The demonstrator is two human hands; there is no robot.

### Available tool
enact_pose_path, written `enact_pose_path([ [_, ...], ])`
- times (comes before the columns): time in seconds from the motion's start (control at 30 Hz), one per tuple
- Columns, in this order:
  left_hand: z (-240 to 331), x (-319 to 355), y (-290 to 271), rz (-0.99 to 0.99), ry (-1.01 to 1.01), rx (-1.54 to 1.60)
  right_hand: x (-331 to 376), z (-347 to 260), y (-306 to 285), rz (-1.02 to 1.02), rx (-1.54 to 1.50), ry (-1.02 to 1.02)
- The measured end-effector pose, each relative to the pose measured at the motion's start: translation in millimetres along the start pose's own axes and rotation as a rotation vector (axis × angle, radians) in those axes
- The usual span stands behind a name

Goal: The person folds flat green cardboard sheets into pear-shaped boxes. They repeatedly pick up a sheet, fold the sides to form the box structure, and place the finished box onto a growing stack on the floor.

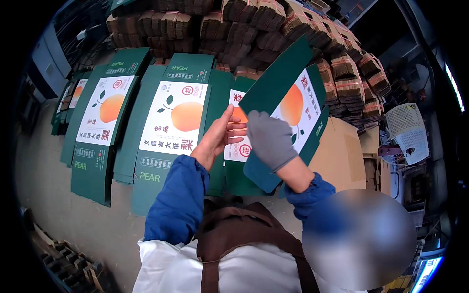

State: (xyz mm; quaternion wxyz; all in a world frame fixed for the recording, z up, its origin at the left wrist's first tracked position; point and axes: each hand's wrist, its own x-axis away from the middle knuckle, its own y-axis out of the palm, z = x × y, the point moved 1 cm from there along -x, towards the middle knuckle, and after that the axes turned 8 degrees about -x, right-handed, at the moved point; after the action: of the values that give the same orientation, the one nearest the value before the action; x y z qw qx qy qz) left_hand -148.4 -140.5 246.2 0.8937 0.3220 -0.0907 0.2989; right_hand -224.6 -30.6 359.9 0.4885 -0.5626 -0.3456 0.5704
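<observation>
A flat green carton blank [293,105] with a white panel and an orange pear picture is held tilted above the floor. My right hand [269,139], in a grey glove, lies across its lower part with the fingers curled over its edge. My left hand [220,139] is bare, thumb raised and fingers stretched flat against the white panel [234,151] just left of the glove. Both sleeves are blue, and a brown apron [234,234] covers my front.
More green carton blanks [176,112] lie overlapping in a row on the floor [53,195] to the left. Tied bundles of brown cardboard [244,24] are stacked behind. A brown cardboard sheet [342,151] and white plastic basket [408,129] sit right. A wooden pallet [63,263] is lower left.
</observation>
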Motion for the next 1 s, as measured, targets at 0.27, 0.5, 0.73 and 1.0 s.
enact_pose_path([
  [0.27, -17, 3, -86, 0.183, -0.28, -0.29, -4, -70, 81, -0.377, -0.408, 0.0],
  [0.5, -31, 8, -74, 0.251, -0.158, -0.389, -103, 170, 226, -0.144, -0.837, 0.441],
  [0.73, -54, 46, -66, 0.393, -0.148, -0.421, -192, 294, 388, -0.472, -1.262, 1.066],
  [1.0, -92, 48, -76, 0.516, -0.139, -0.459, -208, 286, 421, -0.601, -1.045, 0.953],
])
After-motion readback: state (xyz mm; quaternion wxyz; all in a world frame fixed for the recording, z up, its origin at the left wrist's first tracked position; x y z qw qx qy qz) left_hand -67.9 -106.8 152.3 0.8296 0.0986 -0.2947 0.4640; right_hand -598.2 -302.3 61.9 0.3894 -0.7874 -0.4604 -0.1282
